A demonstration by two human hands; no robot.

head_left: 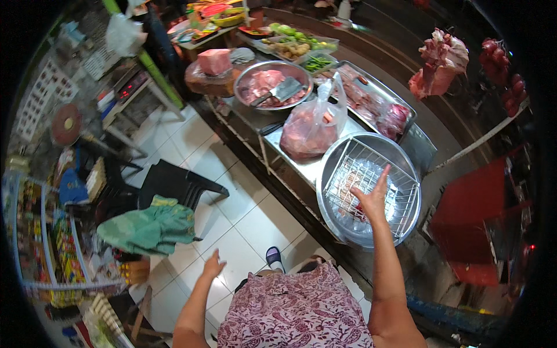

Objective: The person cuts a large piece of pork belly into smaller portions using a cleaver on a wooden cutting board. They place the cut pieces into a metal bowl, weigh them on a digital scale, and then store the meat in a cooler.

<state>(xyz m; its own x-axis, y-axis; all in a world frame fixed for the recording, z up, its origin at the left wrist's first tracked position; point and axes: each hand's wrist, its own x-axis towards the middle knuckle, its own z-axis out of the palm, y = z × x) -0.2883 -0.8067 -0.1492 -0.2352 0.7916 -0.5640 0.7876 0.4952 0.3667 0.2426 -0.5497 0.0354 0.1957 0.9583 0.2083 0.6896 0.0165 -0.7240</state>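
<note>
My right hand (374, 200) is over a large round metal basin (326, 200), thumb and fingers spread with nothing seen between them. A white wire rack (400, 180) lies in the basin, right under that hand; whether I touch it, I cannot tell. My left hand (214, 265) hangs low over the tiled floor, empty, fingers loosely apart. Beside the basin on the metal table sits a clear plastic bag (310, 136) of raw meat. Behind it stands a metal bowl (241, 87) of meat with a cleaver (285, 90) lying across it.
A metal tray (411, 119) of bagged meat lies behind the basin. A meat block (214, 61) rests on a wooden chopping block (203, 84); vegetables (290, 43) are farther back. Meat (441, 64) hangs at right. A black chair (168, 185) with a green cloth (151, 226) stands left.
</note>
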